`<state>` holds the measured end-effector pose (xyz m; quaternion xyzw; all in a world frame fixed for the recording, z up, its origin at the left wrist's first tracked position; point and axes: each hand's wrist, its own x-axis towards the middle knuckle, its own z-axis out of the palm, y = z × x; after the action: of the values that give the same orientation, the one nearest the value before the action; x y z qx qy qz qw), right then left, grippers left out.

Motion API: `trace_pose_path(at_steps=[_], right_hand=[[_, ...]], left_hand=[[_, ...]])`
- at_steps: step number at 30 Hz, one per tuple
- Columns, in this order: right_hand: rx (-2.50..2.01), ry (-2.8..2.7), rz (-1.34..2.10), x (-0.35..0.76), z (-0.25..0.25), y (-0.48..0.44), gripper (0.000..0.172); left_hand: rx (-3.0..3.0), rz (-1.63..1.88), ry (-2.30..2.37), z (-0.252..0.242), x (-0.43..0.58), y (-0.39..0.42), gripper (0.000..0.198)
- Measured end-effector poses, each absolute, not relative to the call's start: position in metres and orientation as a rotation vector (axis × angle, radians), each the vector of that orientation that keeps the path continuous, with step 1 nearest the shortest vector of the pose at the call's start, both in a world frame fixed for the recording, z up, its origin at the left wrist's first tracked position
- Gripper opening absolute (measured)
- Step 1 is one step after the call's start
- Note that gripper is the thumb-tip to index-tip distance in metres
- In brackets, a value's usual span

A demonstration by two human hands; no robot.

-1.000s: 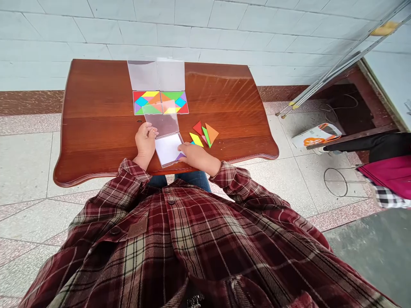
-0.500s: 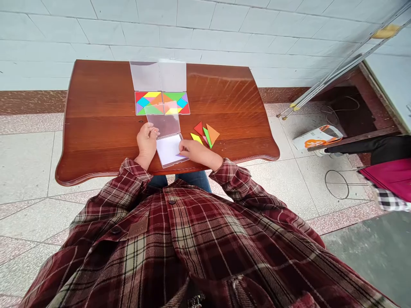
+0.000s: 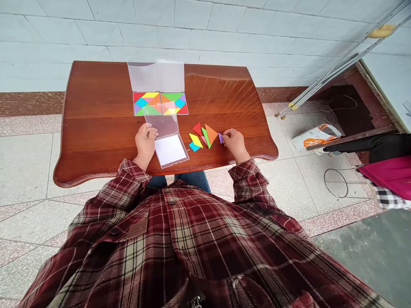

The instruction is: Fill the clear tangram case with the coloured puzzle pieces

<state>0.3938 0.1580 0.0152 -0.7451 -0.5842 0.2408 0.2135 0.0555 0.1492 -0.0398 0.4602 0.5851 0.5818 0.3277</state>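
Note:
My left hand (image 3: 145,140) is closed on the left edge of an open clear plastic case (image 3: 169,149), near its raised lid (image 3: 161,125). The case's white base lies bare on the wooden table (image 3: 96,128). My right hand (image 3: 234,141) pinches a small purple piece (image 3: 220,137) at the right end of a loose pile of coloured tangram pieces (image 3: 203,136): red, orange, green, yellow and blue. Two more open cases (image 3: 160,103) behind hold full coloured tangram squares.
The table's front edge runs just below my hands, with tiled floor beyond it. A white and orange box (image 3: 316,135) lies on the floor to the right, near metal poles (image 3: 337,68), a wire ring (image 3: 335,182) and dark and pink cloth (image 3: 385,169).
My right hand has left the white base of the case and moved right to the far end of the loose pile, carrying the purple piece. My left hand has stayed on the case.

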Motion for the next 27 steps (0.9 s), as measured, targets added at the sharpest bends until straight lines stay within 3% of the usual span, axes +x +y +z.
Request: trace_pose_path(at_steps=[4, 7, 9, 13, 19, 27], right_hand=[[-1.939, -1.950, 0.316, 0.354, 0.036, 0.136, 0.021], [-1.480, -2.412, 0.527, 0.302, 0.050, 0.112, 0.028], [-1.150, -2.678, 0.564, 0.272, 0.050, 0.099, 0.043], [-0.974, -2.861, 0.463, 0.250, 0.039, 0.090, 0.069], [-0.976, -2.934, 0.414, 0.259, 0.027, 0.090, 0.079], [-1.025, -2.926, 0.464, 0.258, 0.031, 0.084, 0.077]], left_hand=[[1.206, 1.523, 1.534, -0.038, 0.056, 0.148, 0.019], [1.203, 1.537, 1.529, -0.036, 0.056, 0.148, 0.017], [1.213, 1.536, 1.535, -0.035, 0.057, 0.147, 0.017], [1.209, 1.518, 1.522, -0.035, 0.057, 0.146, 0.018], [1.192, 1.539, 1.510, -0.033, 0.060, 0.145, 0.018], [1.158, 1.540, 1.513, -0.031, 0.059, 0.145, 0.018]])
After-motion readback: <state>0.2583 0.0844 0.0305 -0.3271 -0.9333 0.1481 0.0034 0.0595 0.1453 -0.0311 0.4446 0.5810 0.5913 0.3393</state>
